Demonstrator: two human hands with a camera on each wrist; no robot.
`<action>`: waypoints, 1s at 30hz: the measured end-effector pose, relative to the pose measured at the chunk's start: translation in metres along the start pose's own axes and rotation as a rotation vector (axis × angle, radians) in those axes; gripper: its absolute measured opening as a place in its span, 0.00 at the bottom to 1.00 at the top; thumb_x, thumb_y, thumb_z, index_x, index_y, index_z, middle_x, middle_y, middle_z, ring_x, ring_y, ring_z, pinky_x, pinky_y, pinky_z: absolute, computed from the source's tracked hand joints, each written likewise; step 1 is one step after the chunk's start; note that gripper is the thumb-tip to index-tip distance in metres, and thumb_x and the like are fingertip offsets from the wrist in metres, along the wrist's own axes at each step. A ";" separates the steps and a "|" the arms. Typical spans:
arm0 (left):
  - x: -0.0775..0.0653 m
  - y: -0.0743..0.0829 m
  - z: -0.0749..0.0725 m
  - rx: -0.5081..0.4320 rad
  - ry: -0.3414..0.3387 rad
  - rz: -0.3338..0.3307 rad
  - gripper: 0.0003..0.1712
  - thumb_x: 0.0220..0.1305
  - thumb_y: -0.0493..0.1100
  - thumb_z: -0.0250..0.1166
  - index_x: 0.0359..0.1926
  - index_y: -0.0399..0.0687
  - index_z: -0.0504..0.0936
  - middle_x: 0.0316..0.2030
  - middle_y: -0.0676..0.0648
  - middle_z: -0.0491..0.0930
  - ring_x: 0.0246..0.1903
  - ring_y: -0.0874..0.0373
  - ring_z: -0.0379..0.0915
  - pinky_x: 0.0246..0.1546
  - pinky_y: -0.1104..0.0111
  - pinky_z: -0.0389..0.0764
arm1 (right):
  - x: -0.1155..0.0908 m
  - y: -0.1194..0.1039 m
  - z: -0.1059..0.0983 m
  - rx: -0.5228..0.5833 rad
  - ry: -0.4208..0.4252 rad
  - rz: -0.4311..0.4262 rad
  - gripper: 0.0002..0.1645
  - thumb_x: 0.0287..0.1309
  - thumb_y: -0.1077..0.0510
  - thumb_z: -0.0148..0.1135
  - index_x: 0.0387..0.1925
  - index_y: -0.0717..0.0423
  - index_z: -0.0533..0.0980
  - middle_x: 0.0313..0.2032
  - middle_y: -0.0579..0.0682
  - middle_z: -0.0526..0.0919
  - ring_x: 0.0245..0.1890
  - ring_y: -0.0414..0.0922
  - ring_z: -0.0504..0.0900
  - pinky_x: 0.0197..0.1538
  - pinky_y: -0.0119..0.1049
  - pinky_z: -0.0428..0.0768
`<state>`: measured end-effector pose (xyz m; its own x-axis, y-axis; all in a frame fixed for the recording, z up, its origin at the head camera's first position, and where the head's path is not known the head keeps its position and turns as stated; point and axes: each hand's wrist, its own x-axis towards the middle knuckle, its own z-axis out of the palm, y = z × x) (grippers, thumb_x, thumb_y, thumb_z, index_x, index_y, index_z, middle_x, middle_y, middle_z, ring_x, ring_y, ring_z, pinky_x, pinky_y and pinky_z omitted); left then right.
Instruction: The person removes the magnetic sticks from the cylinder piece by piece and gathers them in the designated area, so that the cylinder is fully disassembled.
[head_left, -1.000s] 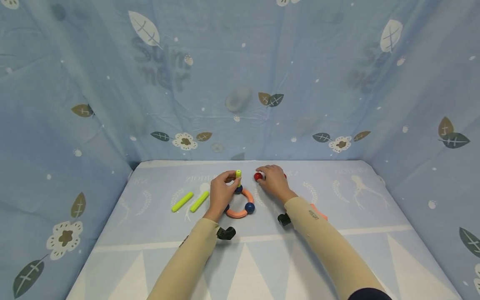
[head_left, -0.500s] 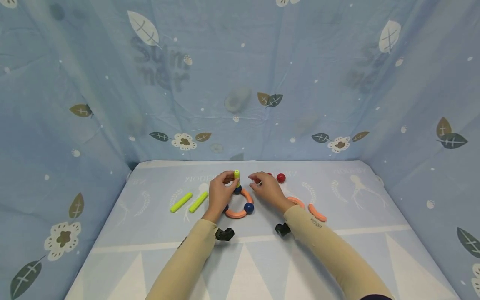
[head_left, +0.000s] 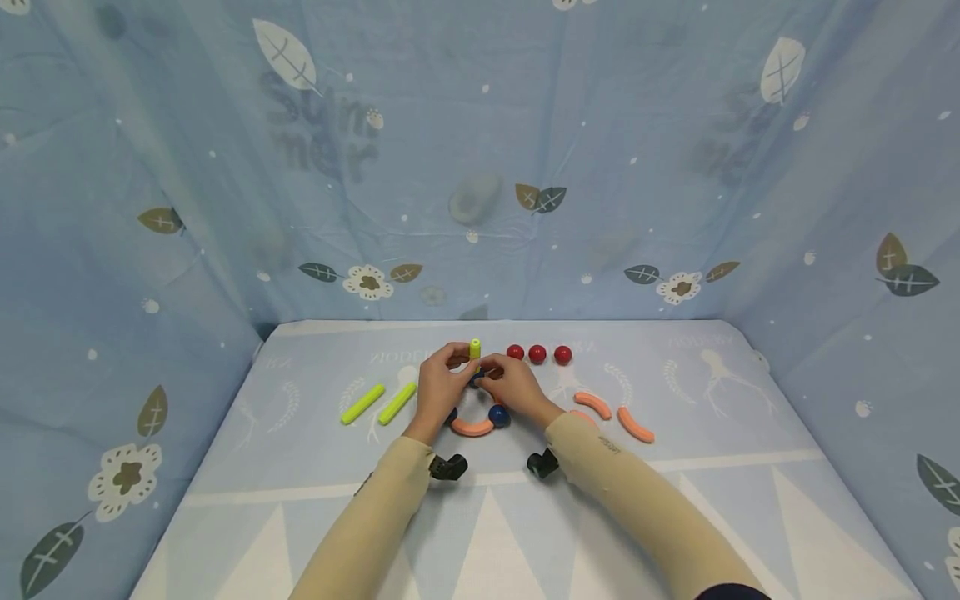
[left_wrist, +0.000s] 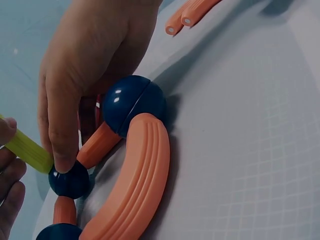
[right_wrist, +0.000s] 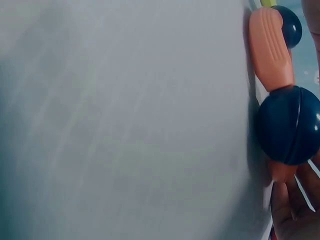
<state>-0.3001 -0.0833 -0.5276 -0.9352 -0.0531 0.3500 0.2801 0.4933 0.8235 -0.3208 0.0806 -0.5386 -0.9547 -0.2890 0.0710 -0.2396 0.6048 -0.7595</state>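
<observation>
My left hand (head_left: 441,387) pinches an upright yellow-green magnetic stick (head_left: 476,345), its lower end on the far blue ball (left_wrist: 69,181) of a ring on the table. Curved orange sticks (left_wrist: 132,180) join the ring's blue balls, among them the right-hand ball (right_wrist: 289,125). My right hand (head_left: 517,387) reaches in from the right and holds that far ball; a fingertip presses its top in the left wrist view, while the thumb's contact is hidden there. In the head view both hands nearly meet over the ball and cover part of the ring.
Two yellow-green sticks (head_left: 363,404) lie left of the ring. Three red balls (head_left: 537,354) stand in a row at the back right. Loose curved orange sticks (head_left: 636,425) lie by the right forearm. A patterned blue curtain (head_left: 480,250) rises behind the table.
My right hand has left the red balls, placing one beside the others, and moved left to the ring's far blue ball. My left hand keeps its pinch on the upright stick.
</observation>
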 end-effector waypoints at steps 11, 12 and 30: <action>0.000 -0.001 0.003 0.021 0.039 0.034 0.13 0.65 0.43 0.73 0.49 0.47 0.86 0.44 0.47 0.87 0.45 0.53 0.84 0.50 0.59 0.84 | 0.003 -0.001 0.003 -0.029 0.003 0.009 0.19 0.65 0.53 0.70 0.55 0.51 0.82 0.49 0.49 0.86 0.47 0.45 0.85 0.51 0.41 0.83; 0.000 -0.002 0.004 0.021 0.048 0.032 0.13 0.65 0.43 0.73 0.49 0.47 0.86 0.44 0.47 0.87 0.45 0.53 0.84 0.50 0.58 0.84 | 0.003 -0.001 0.003 -0.027 0.002 0.013 0.19 0.64 0.53 0.70 0.55 0.51 0.82 0.49 0.49 0.86 0.47 0.45 0.85 0.51 0.41 0.83; 0.010 0.004 -0.009 -0.045 0.176 0.051 0.12 0.65 0.42 0.72 0.48 0.44 0.86 0.41 0.46 0.88 0.44 0.53 0.85 0.49 0.61 0.84 | 0.004 -0.004 0.004 -0.009 -0.004 0.049 0.18 0.64 0.53 0.71 0.55 0.50 0.82 0.47 0.47 0.86 0.45 0.43 0.84 0.47 0.37 0.83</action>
<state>-0.3067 -0.0896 -0.5165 -0.8682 -0.1819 0.4616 0.3396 0.4604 0.8202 -0.3229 0.0738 -0.5382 -0.9646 -0.2618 0.0317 -0.1945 0.6251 -0.7559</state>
